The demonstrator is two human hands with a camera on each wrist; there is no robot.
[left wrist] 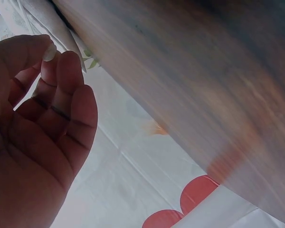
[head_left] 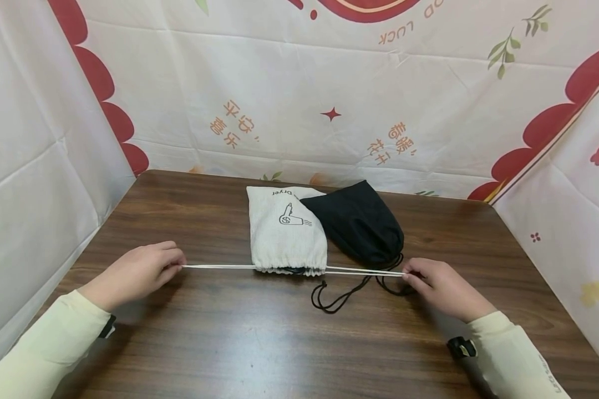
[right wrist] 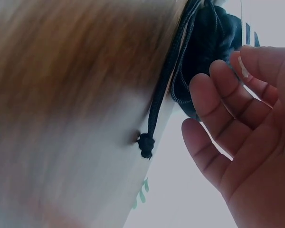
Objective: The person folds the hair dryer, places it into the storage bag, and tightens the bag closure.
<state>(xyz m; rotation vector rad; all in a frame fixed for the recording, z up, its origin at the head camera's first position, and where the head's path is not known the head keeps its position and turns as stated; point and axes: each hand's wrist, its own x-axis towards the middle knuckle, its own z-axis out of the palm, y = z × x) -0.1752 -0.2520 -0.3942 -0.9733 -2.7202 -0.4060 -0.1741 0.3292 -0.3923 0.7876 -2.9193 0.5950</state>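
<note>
A white drawstring bag with a hair-dryer drawing lies on the table, its gathered mouth toward me and something dark showing inside. White cords run out taut from both sides of that mouth. My left hand pinches the left cord between thumb and fingertips. On the other side my right hand pinches the right cord the same way. In the right wrist view, the thumb and index finger of the right hand meet on the cord while the other fingers are loosely bent.
A black drawstring pouch lies against the white bag's right side. Its black cord loops over the table near my right hand, passing by the white cord. Behind the wooden table hangs a printed white cloth, with more cloth at both sides.
</note>
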